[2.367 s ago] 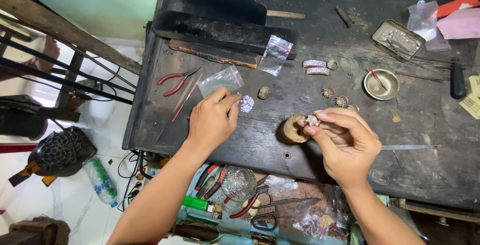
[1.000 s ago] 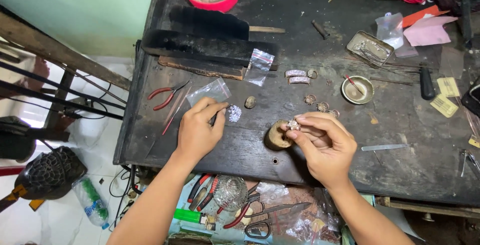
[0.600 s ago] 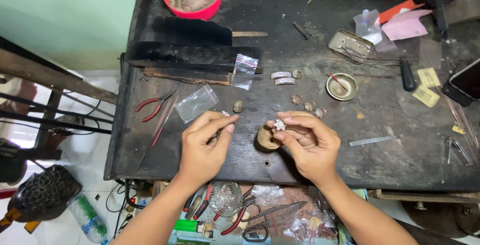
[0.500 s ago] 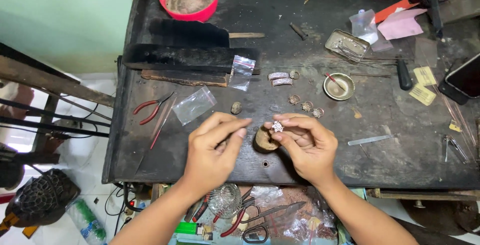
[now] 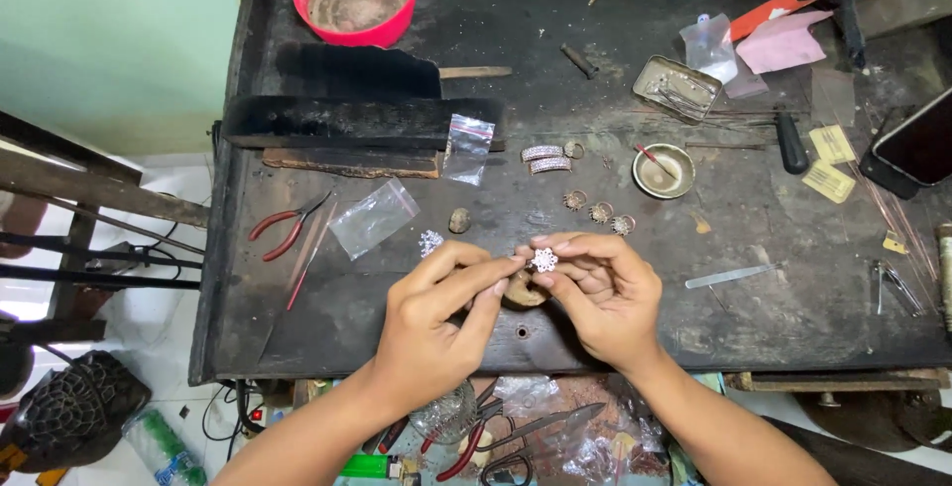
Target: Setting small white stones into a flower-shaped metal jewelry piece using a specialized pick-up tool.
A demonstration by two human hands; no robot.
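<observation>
Pinching a sparkling flower-shaped jewel (image 5: 543,260), right hand (image 5: 605,293) and left hand (image 5: 436,317) fingers meet above the scuffed dark bench (image 5: 754,278).

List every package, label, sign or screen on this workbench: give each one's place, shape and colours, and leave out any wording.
Small zip bag: bench centre, clear, red strip on top.
Flat plastic bag: right of the red pliers, clear, looks empty.
Crumpled clear bag: upper right, beside the metal tin.
Two yellow tags: right side, small rectangles, printed.
Phone: right edge, dark blank screen.
No signs.
</observation>
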